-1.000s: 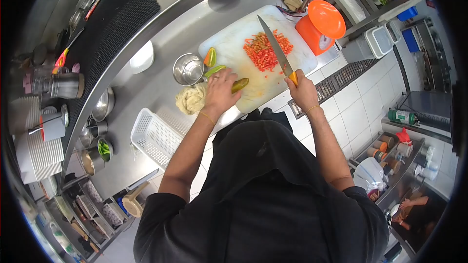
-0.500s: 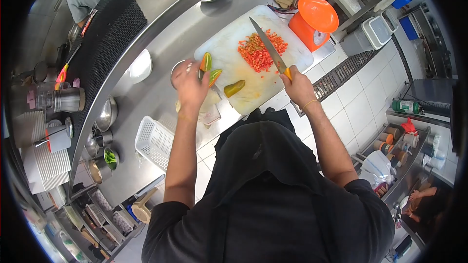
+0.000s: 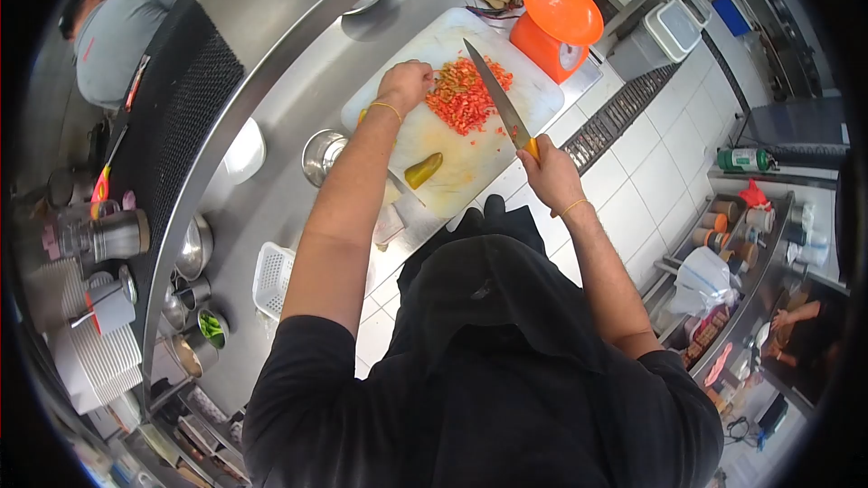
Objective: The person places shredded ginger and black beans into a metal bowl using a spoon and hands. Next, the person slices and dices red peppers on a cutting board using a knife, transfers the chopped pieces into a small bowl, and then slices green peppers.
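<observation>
My right hand grips the yellow handle of a long kitchen knife, its blade slanting over a pile of finely chopped red and green pepper. The pile lies on a white cutting board. At the pile's left edge is my left hand, fingers curled in; whatever they may hold is hidden. A dull green pepper piece rests near the board's front edge. My left forearm covers most of the other pepper pieces, with one yellowish edge showing. Left of that forearm stands a metal bowl.
An orange scale stands behind the board's right corner. On the steel counter are a white tub, a white perforated basket and a cloth. Another person is beyond the counter at upper left.
My left hand has moved from above the metal bowl to the chopped pile, uncovering the bowl. The knife stays in my right hand over the pile. The view has shifted slightly.
</observation>
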`<action>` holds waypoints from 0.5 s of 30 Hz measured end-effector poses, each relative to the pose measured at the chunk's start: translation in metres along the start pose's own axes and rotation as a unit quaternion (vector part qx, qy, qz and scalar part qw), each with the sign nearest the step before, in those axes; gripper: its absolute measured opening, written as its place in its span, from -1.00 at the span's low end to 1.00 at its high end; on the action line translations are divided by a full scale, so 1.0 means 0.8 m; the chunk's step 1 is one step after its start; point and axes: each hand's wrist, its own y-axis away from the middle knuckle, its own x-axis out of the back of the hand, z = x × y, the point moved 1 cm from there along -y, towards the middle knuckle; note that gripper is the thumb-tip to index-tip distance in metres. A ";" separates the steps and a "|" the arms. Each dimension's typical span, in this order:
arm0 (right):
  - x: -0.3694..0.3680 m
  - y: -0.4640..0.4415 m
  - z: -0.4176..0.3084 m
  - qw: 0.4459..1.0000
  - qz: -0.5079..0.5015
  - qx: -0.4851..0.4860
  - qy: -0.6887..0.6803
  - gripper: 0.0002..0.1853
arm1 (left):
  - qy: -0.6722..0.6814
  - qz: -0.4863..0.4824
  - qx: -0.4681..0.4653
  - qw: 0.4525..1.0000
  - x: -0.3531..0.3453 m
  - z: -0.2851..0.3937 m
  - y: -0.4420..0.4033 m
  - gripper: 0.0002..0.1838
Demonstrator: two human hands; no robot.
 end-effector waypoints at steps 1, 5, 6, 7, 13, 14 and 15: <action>-0.002 0.004 0.003 1.000 -0.002 -0.005 -0.004 -0.62 | 0.010 -0.002 0.000 1.000 0.000 -0.005 -0.001 -0.85; -0.008 0.011 -0.001 1.000 -0.004 0.013 0.005 -0.62 | 0.012 0.044 0.017 0.999 -0.002 -0.032 0.014 -0.87; -0.012 0.010 -0.006 1.000 -0.003 0.024 0.012 -0.62 | 0.008 0.051 0.042 0.998 -0.003 -0.032 0.027 -0.87; -0.017 0.008 -0.011 0.999 -0.008 0.036 0.018 -0.62 | 0.014 0.056 0.056 0.997 -0.008 -0.031 0.043 -0.87; -0.053 -0.023 -0.060 0.992 -0.051 0.093 0.068 -0.61 | 0.096 0.127 0.088 0.983 -0.046 -0.010 0.111 -0.86; -0.060 -0.028 -0.065 0.990 -0.053 0.101 0.084 -0.60 | 0.115 0.120 0.082 0.983 -0.049 -0.011 0.113 -0.84; -0.061 -0.033 -0.073 0.988 -0.064 0.104 0.094 -0.60 | 0.133 0.114 0.077 0.982 -0.049 -0.011 0.117 -0.82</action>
